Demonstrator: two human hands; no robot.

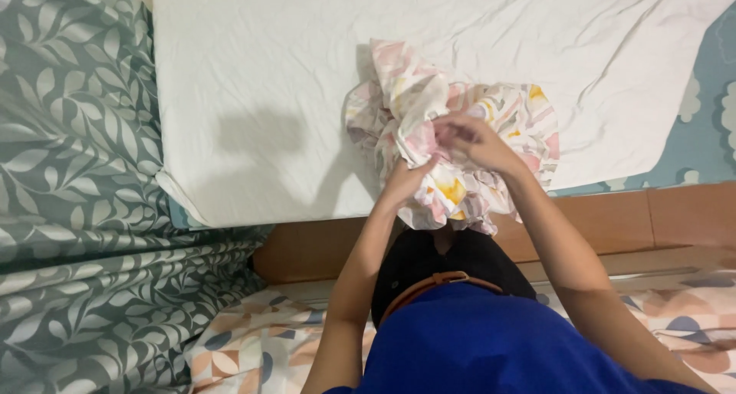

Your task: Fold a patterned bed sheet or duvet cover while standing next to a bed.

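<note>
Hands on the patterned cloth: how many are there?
2. The left hand grips the cloth from below at its near edge; the right hand pinches it on top, at the middle.

Your left hand [404, 181] sinks its fingertips into the crumpled patterned cloth [460, 133], which hides them. Your right hand [471, 139] covers the cloth's middle folds. The bottom edge crops both your forearms; the white mattress [261, 80] runs past the top edge.
</note>
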